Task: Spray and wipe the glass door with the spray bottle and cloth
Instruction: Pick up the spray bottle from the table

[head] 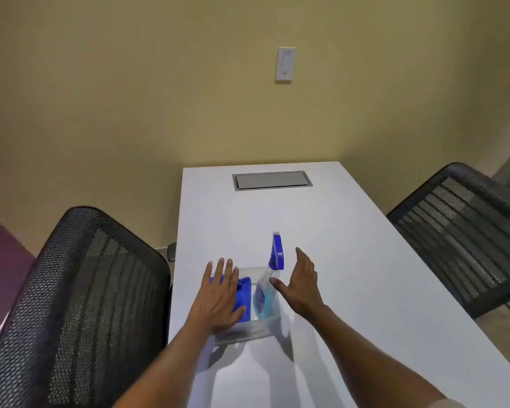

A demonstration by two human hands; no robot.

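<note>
A clear plastic bin (252, 332) sits on the white table (321, 231). Inside it stands a spray bottle (267, 293) with blue liquid and a blue trigger head, and beside that lies a blue cloth (244, 293). My left hand (220, 295) is spread flat over the cloth, fingers apart, covering most of it. My right hand (302, 284) hovers open just right of the bottle, thumb close to its neck, not gripping it. No glass door is clearly in view.
A black mesh chair (80, 304) stands close on the left and another mesh chair (465, 237) on the right. A grey cable hatch (272, 180) is set into the table's far end. A wall switch (285, 64) is mounted on the beige wall.
</note>
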